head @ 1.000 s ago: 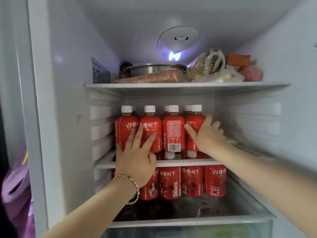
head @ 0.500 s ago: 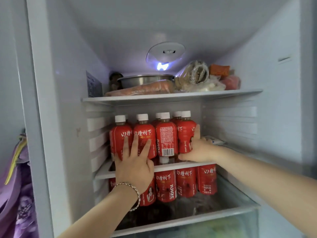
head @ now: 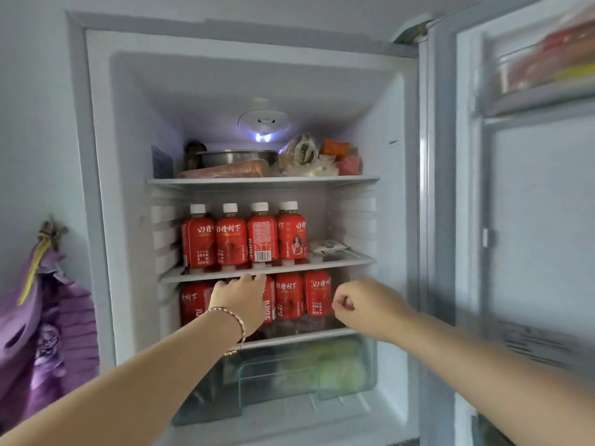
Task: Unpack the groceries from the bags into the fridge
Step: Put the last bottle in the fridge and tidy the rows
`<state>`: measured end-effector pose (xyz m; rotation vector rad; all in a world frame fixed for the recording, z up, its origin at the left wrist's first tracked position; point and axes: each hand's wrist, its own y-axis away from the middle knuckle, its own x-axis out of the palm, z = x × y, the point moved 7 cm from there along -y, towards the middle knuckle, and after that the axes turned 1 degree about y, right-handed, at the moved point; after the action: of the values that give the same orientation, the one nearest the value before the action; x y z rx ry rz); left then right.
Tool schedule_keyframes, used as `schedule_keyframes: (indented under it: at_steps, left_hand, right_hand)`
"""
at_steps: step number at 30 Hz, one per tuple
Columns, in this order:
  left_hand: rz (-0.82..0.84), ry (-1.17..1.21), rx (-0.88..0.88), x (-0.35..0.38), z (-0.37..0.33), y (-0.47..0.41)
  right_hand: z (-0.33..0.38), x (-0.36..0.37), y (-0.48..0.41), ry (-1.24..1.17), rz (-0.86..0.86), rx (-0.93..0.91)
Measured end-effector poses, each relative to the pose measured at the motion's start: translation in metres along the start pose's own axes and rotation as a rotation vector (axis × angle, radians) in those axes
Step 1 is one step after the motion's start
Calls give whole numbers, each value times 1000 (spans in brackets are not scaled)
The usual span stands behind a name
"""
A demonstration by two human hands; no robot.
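Note:
The open fridge holds several red juice bottles (head: pixel 244 236) with white caps in a row on the middle shelf (head: pixel 351 261). More red bottles (head: pixel 302 296) stand on the shelf below. My left hand (head: pixel 240 299), with a bracelet at the wrist, hovers in front of the lower bottles just under the middle shelf's front edge, fingers loosely extended and empty. My right hand (head: pixel 367 309) is curled into a loose fist to the right of the lower bottles, holding nothing that I can see.
The top shelf (head: pixel 264 180) carries a metal bowl (head: pixel 236 157), a carrot (head: pixel 225 170) and bagged food (head: pixel 306 156). A clear crisper drawer (head: pixel 306 368) with greens sits below. The fridge door (head: pixel 531 220) stands open at right. A purple bag (head: pixel 48 333) hangs left.
Both hands have let go of the middle-shelf bottles and pulled back and down. My view has backed away, showing the whole fridge and its door.

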<state>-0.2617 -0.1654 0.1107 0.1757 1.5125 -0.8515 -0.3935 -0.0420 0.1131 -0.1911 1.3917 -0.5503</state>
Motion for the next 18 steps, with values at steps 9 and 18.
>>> schedule_keyframes:
  at_steps: [9, 18]
  left_hand:
    - [292, 77, -22, -5, -137, 130]
    - [217, 240, 40, -64, -262, 181]
  right_hand:
    - [-44, -60, 136, 59, -106, -98]
    - [-113, -160, 253, 206, -286, 2]
